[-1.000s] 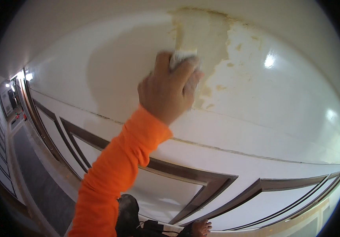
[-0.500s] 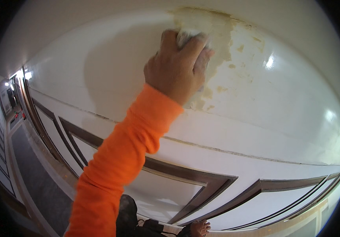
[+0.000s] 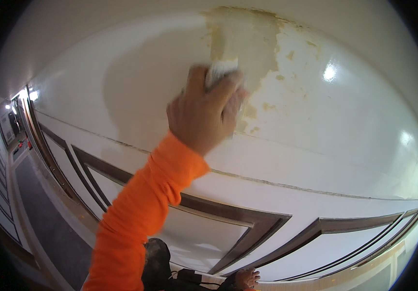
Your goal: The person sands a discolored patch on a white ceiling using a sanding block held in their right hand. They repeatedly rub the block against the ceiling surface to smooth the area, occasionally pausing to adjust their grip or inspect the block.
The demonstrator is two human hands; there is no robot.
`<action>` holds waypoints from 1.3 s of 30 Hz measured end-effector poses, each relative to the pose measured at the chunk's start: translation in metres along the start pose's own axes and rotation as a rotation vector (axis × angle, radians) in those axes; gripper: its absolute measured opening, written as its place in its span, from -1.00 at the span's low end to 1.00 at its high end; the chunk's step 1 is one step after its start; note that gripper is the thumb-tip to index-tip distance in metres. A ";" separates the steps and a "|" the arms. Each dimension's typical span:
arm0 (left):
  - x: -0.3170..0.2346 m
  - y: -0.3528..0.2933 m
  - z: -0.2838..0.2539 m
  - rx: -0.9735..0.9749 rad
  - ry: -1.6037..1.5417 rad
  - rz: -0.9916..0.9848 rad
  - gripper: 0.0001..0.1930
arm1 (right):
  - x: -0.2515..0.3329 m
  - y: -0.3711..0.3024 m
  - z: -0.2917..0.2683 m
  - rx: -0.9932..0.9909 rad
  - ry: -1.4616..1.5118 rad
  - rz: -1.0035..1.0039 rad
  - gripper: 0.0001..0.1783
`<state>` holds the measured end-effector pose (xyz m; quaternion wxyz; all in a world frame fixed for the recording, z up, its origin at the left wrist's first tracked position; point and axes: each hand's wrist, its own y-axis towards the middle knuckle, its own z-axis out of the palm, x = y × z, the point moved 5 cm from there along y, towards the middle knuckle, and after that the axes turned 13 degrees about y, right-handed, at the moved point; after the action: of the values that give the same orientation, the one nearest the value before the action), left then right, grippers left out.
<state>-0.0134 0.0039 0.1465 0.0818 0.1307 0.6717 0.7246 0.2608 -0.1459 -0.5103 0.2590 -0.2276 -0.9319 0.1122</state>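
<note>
My right hand (image 3: 204,114), in a bright orange sleeve, reaches up and presses a small white block (image 3: 221,68) against the white ceiling (image 3: 136,92). Thumb and fingers wrap the block, hiding most of it. The block sits at the lower left edge of a rough beige patch (image 3: 248,39) where the white coat is gone. Smaller beige flecks (image 3: 267,105) lie to the right of my fingers. Far below, at the bottom edge, another hand (image 3: 245,279) that seems to be my left rests by something dark; its grip is too small to make out.
A white wall with dark brown framed panels (image 3: 238,228) runs beneath the ceiling line. A long corridor (image 3: 19,160) with lights stretches away at the left. Ceiling light reflections (image 3: 329,72) glare at the right. A dark rounded shape (image 3: 155,259) shows near my sleeve at the bottom.
My right hand slid the block up into the beige patch, then back down and slightly left to the patch's lower edge. The grip on the block stayed the same.
</note>
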 end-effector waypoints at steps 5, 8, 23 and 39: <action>0.004 0.041 -0.011 -0.046 0.060 -0.044 -0.77 | 0.010 0.001 -0.012 -0.030 0.063 0.109 -0.10; 0.006 -0.014 -0.007 0.025 -0.060 -0.046 -0.77 | 0.017 -0.007 -0.022 0.007 0.064 0.118 -0.10; 0.005 0.039 -0.006 -0.023 0.073 0.021 -0.74 | -0.013 0.018 0.023 -0.088 -0.132 -0.044 -0.13; -0.003 -0.016 -0.003 -0.053 -0.110 -0.070 -0.74 | 0.002 0.000 -0.001 -0.132 -0.040 0.053 -0.27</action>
<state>-0.0121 0.0014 0.1300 0.1476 0.1445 0.6509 0.7305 0.2602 -0.1448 -0.5086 0.2219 -0.2663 -0.9360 0.0620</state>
